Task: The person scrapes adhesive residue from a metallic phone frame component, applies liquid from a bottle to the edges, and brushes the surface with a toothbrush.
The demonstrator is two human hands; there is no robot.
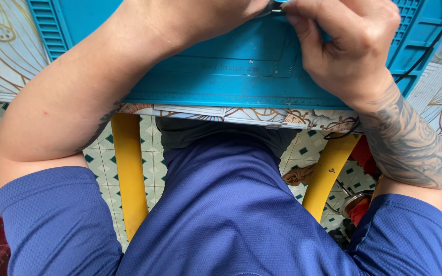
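Two hands meet at the far edge of a blue mat: right hand fingers curl pinched on a small metal tool; left hand grip hidden.

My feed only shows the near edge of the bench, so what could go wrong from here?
1. Both hands, left hand and right hand, pinch a small metal item at the frame's top edge; most of it is cut off, so a slip might go unseen.
2. A black cable crosses the blue work mat beside the right wrist and could snag.
3. The mat reaches the table edge; a dropped part might roll off.
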